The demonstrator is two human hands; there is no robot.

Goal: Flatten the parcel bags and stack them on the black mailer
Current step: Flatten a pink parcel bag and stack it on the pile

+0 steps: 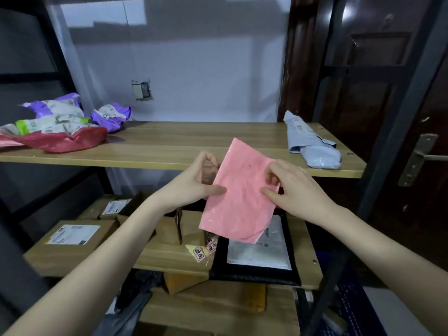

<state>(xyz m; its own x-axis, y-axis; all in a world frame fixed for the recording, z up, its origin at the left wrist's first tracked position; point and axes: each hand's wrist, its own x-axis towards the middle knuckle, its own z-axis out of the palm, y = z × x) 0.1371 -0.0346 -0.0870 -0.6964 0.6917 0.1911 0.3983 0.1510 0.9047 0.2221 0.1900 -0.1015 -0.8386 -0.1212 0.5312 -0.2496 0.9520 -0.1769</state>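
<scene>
I hold a flat pink parcel bag [238, 195] in the air in front of the upper shelf. My left hand [194, 183] pinches its left edge, thumb on the front. My right hand [291, 187] pinches its right edge, fingers curled over the top corner. Below it, on the lower shelf, lies the black mailer [254, 272] with a grey-white bag [259, 253] flat on top. Crumpled bags wait at the upper shelf's left: a red one [65, 141], a white-green one [48, 124] and purple ones [111, 115].
A grey wrapped parcel [312, 144] lies at the right end of the upper wooden shelf [194, 141]. Cardboard boxes [70, 241] fill the lower shelf's left. Black metal posts frame the rack, with a dark door and handle [421, 156] at right.
</scene>
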